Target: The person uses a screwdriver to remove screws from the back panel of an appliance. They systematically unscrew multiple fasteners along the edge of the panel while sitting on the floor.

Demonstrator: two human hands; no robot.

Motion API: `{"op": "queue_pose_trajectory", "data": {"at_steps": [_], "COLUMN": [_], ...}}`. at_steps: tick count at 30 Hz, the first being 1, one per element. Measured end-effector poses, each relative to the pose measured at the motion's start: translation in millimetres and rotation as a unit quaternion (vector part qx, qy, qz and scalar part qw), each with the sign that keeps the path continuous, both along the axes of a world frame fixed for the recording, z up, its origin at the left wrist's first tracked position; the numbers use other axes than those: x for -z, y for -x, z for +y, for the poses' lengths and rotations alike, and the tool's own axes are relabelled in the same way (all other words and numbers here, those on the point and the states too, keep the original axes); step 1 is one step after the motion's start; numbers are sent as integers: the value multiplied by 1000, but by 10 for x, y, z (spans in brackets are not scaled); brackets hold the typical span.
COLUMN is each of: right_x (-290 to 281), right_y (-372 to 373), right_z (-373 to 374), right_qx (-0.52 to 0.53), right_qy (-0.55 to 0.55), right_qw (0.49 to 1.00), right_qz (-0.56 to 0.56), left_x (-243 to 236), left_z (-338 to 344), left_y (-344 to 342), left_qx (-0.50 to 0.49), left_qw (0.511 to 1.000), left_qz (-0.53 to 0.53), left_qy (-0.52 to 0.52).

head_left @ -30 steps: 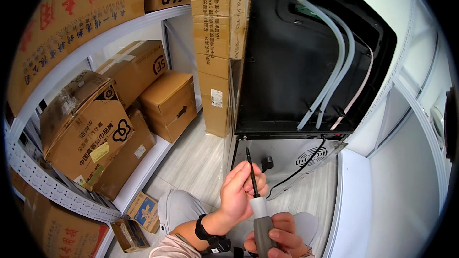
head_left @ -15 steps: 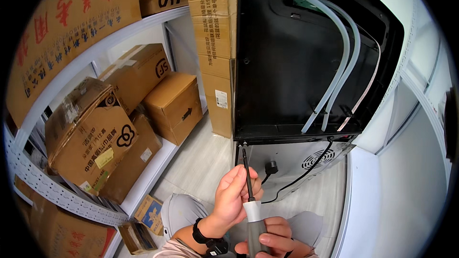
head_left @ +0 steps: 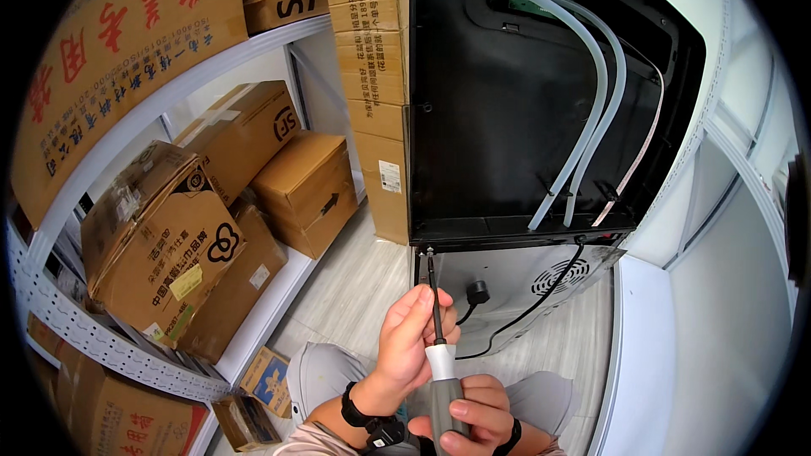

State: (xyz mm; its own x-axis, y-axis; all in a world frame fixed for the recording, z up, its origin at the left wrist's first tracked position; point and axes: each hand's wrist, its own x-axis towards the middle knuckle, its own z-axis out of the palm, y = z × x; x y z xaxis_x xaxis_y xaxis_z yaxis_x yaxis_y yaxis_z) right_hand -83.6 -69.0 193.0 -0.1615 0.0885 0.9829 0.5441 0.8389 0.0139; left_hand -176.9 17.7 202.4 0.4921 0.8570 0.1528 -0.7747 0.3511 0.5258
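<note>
tool: screwdriver (head_left: pixel 439 346), grey handle with white collar, dark shaft, tip up at the lower left corner of the black appliance back panel (head_left: pixel 498 118)
left hand (head_left: pixel 410 342): fingers pinched round the shaft, steadying it
right hand (head_left: pixel 473 414): closed round the handle from below
tip contact: whether it sits in a screw, cannot tell, too small
risk slip: shaft looks slightly tilted, tip could cam out and scratch the panel edge or jab the left fingers
risk cable: black power cord (head_left: pixel 541 300) and plug (head_left: pixel 478 291) hang just beside the tip, could get snagged
risk hoses: translucent tubes (head_left: pixel 591 110) well above, unlikely to be hit
risk drop: a loosened screw could fall to the pale floor (head_left: pixel 355 287)
</note>
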Motion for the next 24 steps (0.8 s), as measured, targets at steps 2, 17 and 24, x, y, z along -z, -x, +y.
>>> {"op": "queue_pose_trajectory", "data": {"at_steps": [2, 17, 24], "right_x": [14, 47, 8], "right_y": [-7, -61, -46], "right_z": [5, -39, -42], "right_qx": [2, 0, 8], "right_qy": [0, 44, 36], "right_qw": [1000, 996, 998], "right_qz": [-1, 72, 59], "left_x": [5, -26, -11], "left_z": [14, 53, 272], "left_y": [3, -56, -47], "left_qx": [2, -41, -18], "left_qw": [1000, 998, 1000], "left_qz": [5, 29, 15], "left_qy": [-9, -36, 1]}}
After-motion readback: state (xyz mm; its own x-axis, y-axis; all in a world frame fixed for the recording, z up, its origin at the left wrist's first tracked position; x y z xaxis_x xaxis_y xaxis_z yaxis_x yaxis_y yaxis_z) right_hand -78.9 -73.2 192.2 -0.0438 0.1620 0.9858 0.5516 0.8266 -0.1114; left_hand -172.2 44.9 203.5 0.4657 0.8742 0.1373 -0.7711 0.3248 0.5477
